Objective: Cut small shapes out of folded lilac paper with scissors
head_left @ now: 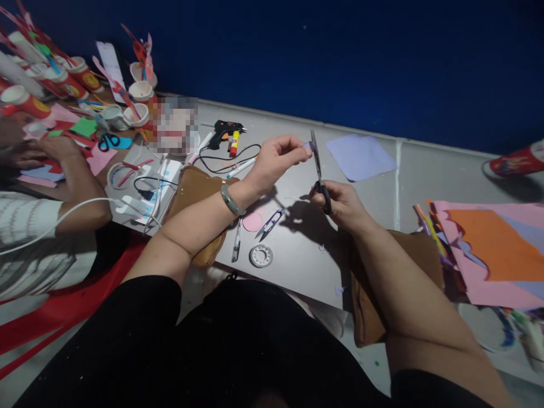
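My left hand (276,161) pinches a small piece of purple paper (309,146) between thumb and fingers, raised over the table. My right hand (342,204) grips a pair of scissors (323,195) by the black handles. The blades point up and stand right at the edge of the purple piece; whether they are cutting into it I cannot tell. A larger purple sheet (361,157) lies on the table behind my right hand. Below my hands are a pink paper circle (252,221), thread snips (272,224), a roll of tape (260,256) and a pen (237,242).
A black glue gun (225,134) with its cable and a glue stick (234,144) lie at the back. Brown cushions (191,195) sit under both forearms. Stacked coloured sheets (501,243) and a red cup (518,160) are at right. Another person's arm (85,187) and several cups are at left.
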{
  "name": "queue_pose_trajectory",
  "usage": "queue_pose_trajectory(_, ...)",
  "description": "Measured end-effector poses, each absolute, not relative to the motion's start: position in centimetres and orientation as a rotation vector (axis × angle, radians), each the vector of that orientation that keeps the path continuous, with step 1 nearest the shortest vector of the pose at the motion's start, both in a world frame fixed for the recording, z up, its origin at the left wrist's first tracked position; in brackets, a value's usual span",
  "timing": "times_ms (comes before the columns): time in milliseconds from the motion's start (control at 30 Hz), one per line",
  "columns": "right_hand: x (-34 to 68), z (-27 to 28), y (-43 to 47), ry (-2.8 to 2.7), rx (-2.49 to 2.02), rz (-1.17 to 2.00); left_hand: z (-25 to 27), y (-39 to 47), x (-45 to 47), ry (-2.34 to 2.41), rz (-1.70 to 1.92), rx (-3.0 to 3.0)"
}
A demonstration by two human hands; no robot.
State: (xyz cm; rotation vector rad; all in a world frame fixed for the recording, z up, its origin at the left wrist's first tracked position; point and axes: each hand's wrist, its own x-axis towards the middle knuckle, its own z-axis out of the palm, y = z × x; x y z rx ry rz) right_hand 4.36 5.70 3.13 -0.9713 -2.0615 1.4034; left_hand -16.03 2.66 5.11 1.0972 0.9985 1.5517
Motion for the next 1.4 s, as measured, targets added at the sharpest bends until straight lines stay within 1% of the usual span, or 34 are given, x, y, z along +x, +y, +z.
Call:
queue_pose_trajectory(633,4.2,3.5,5.6,-2.058,-0.984,1.41,5.8,2.6,-15.8,1.081,1.559,0.999)
queue_pose_trajectory(1400,4.2,3.8,5.6,-2.062,-0.972,1.437,6.2,2.6,-16.1,1.119,1.579,1.018)
